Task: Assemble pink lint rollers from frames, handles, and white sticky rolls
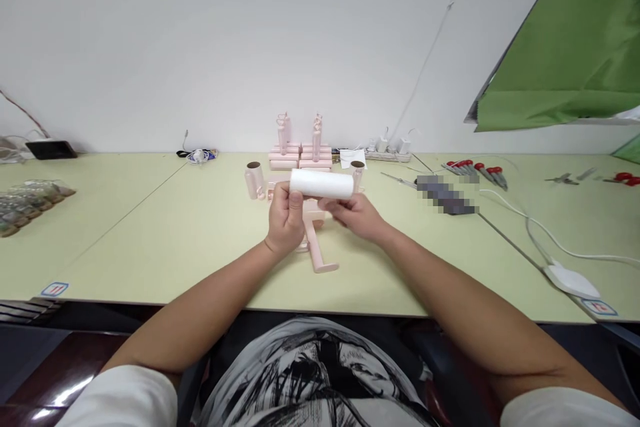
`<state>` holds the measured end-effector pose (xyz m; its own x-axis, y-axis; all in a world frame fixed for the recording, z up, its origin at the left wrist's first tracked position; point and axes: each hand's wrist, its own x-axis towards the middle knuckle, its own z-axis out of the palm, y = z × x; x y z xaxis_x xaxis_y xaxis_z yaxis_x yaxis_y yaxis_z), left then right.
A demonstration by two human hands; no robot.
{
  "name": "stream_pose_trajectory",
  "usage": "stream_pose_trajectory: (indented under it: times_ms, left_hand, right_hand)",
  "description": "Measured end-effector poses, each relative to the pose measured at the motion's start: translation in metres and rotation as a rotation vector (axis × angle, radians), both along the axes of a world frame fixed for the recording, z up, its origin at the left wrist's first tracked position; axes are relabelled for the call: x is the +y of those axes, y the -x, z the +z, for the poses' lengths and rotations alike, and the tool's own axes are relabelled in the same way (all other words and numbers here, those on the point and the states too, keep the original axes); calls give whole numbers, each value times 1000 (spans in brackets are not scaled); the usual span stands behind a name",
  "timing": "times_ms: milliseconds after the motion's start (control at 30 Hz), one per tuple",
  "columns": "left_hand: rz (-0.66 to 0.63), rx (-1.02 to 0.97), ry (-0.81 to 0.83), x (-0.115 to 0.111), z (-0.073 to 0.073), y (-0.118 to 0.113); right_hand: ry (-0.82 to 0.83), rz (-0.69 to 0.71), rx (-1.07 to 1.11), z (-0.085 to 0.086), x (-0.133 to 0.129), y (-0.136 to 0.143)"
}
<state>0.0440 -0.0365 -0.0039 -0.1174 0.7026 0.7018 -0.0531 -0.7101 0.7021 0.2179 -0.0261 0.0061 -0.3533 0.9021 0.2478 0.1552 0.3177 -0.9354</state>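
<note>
A white sticky-paper roll (322,183) lies level in front of me, held above the table. My left hand (287,221) is closed around its left end, thumb toward me. Fingers of my right hand (357,215) are closed at the roll's lower right edge; their tips are partly hidden beneath it. Below the roll, a pink lint roller handle (314,247) rests on the table, its upper part covered by the roll and my hands. A roll standing on end (254,179) is to the left, and another upright roll (357,175) stands behind my right hand.
Stacked pink lint roller parts (300,155) stand against the wall, beside a power strip (390,155). Rightward lie a blurred-out dark object (445,193), red-capped markers (475,170) and a white cable (565,250). Bagged items (33,203) sit far left.
</note>
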Motion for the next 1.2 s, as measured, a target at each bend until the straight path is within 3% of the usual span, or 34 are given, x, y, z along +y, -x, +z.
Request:
stream_pose_trajectory:
  times_ms: [133, 300, 533, 700, 967, 1200]
  left_hand:
    - [-41, -82, 60, 10, 9, 14]
    - [-74, -117, 200, 21, 9, 24]
    - [-118, -106, 189, 15, 11, 22]
    - [-149, -76, 208, 14, 10, 22]
    - [-163, -58, 228, 14, 9, 22]
    - [-159, -37, 237, 14, 8, 22]
  right_hand:
    - [-73, -341, -64, 6, 19, -31]
    - [104, -423, -356, 3, 40, -63]
    - [328, -334, -542, 0, 48, -85]
    - [237, -345, -548, -10, 47, -70]
    - [184, -364, -793, -11, 40, -49]
    - [134, -230, -789, -12, 31, -38]
